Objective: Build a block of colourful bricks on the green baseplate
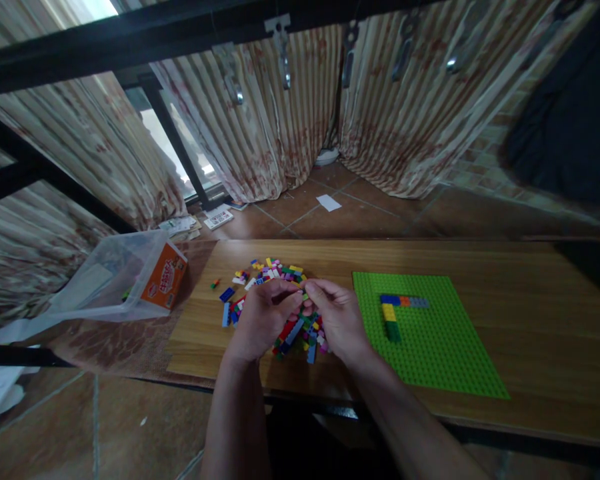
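Note:
Above a heap of mixed toy bricks [293, 331], my left hand [264, 315] and my right hand [336, 316] meet fingertip to fingertip. Both are closed in a pinch around a small light-green toy brick [305, 296]. Fingers cover most of it, so its full shape is hidden. To the right lies a green baseplate [445, 353]. On it, blue, orange and grey bricks [404, 301] form a row, and yellow and green bricks [391, 323] run from its left end towards me, making an L.
The wooden table [525, 307] carries the heap and baseplate. A blue brick [227, 294] lies left of the heap. Beyond the table's left end stands a clear plastic bin [125, 267] with an orange label. A dark metal bar [130, 47] crosses above, before striped curtains [290, 120].

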`<action>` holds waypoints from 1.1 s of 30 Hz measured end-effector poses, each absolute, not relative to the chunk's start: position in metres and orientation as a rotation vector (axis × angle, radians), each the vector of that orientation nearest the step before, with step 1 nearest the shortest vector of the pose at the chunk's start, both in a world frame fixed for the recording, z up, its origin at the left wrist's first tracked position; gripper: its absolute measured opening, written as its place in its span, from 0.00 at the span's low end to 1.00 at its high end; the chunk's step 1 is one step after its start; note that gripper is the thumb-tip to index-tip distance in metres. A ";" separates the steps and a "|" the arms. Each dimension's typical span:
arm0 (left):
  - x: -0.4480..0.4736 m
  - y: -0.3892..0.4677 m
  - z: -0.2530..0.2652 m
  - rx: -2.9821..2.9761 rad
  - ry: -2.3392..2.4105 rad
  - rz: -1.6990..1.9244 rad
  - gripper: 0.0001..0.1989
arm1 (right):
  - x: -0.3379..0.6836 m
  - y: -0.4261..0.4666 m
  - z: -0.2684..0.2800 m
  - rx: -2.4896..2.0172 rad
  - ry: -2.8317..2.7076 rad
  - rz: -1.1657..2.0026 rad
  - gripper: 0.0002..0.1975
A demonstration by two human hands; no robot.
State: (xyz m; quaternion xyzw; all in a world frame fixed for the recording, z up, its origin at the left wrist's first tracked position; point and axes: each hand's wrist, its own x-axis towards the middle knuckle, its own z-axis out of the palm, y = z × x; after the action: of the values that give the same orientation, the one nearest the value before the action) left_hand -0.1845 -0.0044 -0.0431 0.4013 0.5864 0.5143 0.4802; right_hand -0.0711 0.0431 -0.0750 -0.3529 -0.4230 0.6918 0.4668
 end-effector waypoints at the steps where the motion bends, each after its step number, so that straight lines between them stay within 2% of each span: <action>1: -0.185 -0.004 -0.043 0.972 1.434 1.251 0.11 | -0.071 0.043 -0.075 -0.870 -1.018 1.709 0.13; 15: -0.177 -0.002 -0.045 0.701 1.398 1.325 0.13 | -0.074 0.044 -0.080 -0.829 -0.871 1.783 0.15; 21: -0.177 -0.001 -0.048 0.992 1.586 1.110 0.22 | -0.074 0.044 -0.081 -0.875 -0.938 1.681 0.12; 33: -0.172 0.001 -0.049 1.226 1.645 1.083 0.20 | -0.075 0.042 -0.084 -0.920 -0.994 1.560 0.11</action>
State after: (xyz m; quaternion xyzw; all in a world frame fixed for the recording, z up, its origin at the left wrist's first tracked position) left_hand -0.1715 0.0012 -0.0485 0.4845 0.6500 0.4280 0.3995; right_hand -0.0753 0.0420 -0.0845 -0.3823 -0.4133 0.6486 0.5123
